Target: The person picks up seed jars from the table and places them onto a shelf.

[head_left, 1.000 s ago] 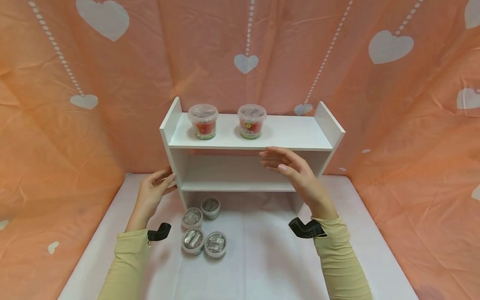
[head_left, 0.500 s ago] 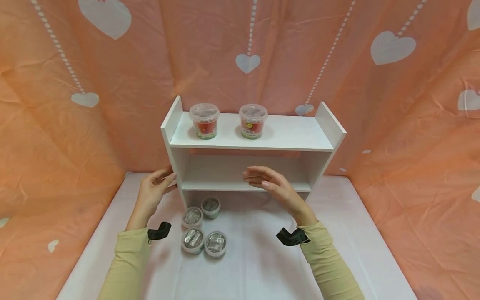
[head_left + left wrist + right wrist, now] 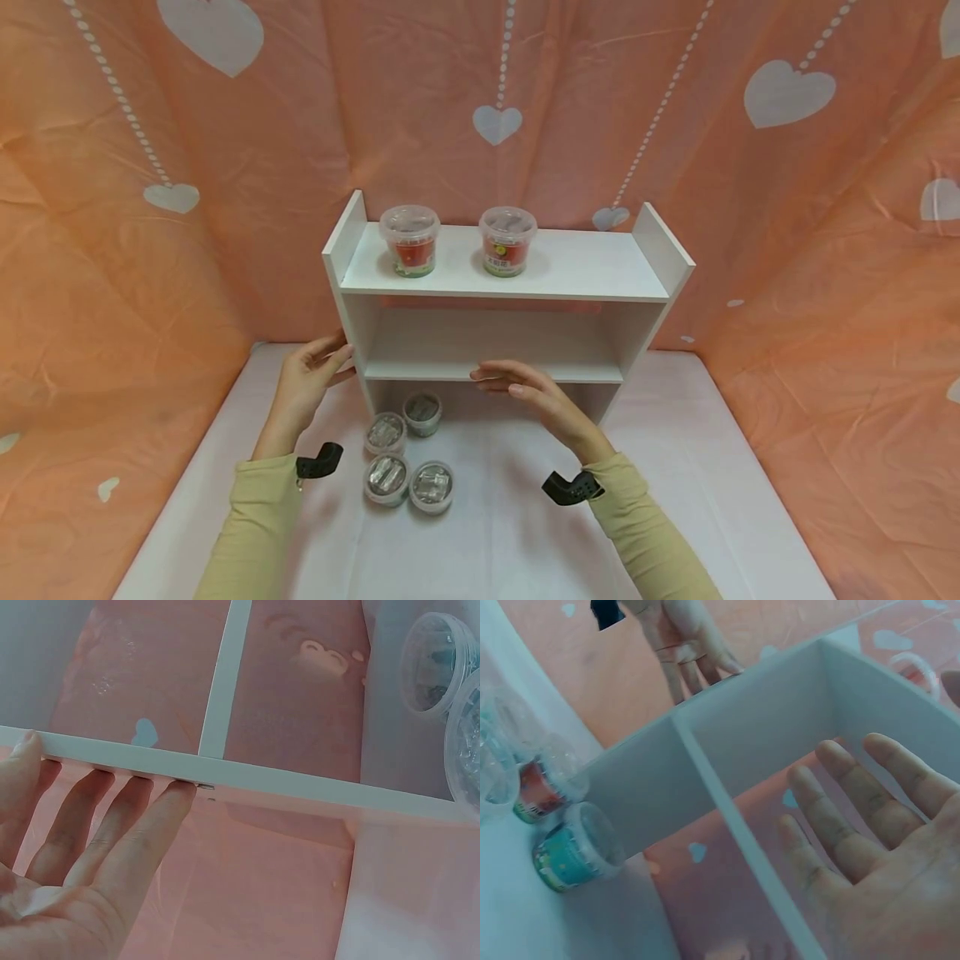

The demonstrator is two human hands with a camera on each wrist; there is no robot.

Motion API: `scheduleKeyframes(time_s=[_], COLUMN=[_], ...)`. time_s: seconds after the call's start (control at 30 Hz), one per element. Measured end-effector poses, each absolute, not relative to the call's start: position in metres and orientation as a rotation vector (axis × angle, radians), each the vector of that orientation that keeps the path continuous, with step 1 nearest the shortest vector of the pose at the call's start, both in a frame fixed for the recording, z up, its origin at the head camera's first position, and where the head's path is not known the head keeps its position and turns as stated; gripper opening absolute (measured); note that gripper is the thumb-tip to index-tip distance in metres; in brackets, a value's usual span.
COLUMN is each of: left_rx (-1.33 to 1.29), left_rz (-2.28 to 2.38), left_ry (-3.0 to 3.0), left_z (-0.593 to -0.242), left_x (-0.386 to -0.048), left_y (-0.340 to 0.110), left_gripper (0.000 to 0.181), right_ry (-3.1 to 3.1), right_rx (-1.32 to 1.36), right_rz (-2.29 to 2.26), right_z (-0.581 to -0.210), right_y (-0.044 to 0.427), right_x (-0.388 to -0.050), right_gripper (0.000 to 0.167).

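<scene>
A white shelf unit (image 3: pixel 495 373) stands on the table. My left hand (image 3: pixel 306 385) touches the outside of its left side panel; in the left wrist view the straight fingers (image 3: pixel 135 847) press against the panel and the thumb lies at its front edge. My right hand (image 3: pixel 536 400) hovers in front of the middle shelf, fingers extended, holding nothing. Two clear lidded tubs with red labels, a left tub (image 3: pixel 410 242) and a right tub (image 3: pixel 506 242), sit upright on the top shelf. Several more tubs (image 3: pixel 431 487) stand on the table below my left side.
Tubs near the unit's lower left include one with a teal label (image 3: pixel 574 851) and one with a red label (image 3: pixel 540 787). A white cloth (image 3: pixel 495 542) covers the table. Orange curtains (image 3: pixel 187 275) with white hearts enclose the back and sides.
My right hand has moved down and to the left, from beside the top shelf's front edge to in front of the middle shelf. The left hand and the tubs have stayed put.
</scene>
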State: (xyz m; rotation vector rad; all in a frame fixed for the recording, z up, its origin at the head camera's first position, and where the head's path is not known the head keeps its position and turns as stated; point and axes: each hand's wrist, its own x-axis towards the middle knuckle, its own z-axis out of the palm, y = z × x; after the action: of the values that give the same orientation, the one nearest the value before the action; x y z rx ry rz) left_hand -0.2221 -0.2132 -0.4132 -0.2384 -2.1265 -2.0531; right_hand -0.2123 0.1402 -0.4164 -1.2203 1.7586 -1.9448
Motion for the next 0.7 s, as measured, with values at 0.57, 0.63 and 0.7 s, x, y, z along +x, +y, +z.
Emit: scheduleKeyframes(time_s=[0.57, 0.63, 0.7], left_rx=[-0.221, -0.217, -0.212], left_rz=[-2.066, -2.068, -2.068], left_ry=[-2.124, -2.124, -2.126], left_z=[-0.413, -0.413, -0.413], left_x=[-0.223, -0.223, -0.223], left_y=[-0.213, -0.213, -0.213], left_gripper=[0.052, 0.052, 0.053], right_ry=[1.712, 1.702, 1.693], right_rx=[-1.149, -1.132, -1.106], right_rz=[-1.917, -1.920, -1.924], right_z=[-0.454, -0.458, -0.465], right_y=[0.127, 0.125, 0.123], right_x=[-0.212, -0.210, -0.209], right_gripper=[0.045, 0.046, 0.046])
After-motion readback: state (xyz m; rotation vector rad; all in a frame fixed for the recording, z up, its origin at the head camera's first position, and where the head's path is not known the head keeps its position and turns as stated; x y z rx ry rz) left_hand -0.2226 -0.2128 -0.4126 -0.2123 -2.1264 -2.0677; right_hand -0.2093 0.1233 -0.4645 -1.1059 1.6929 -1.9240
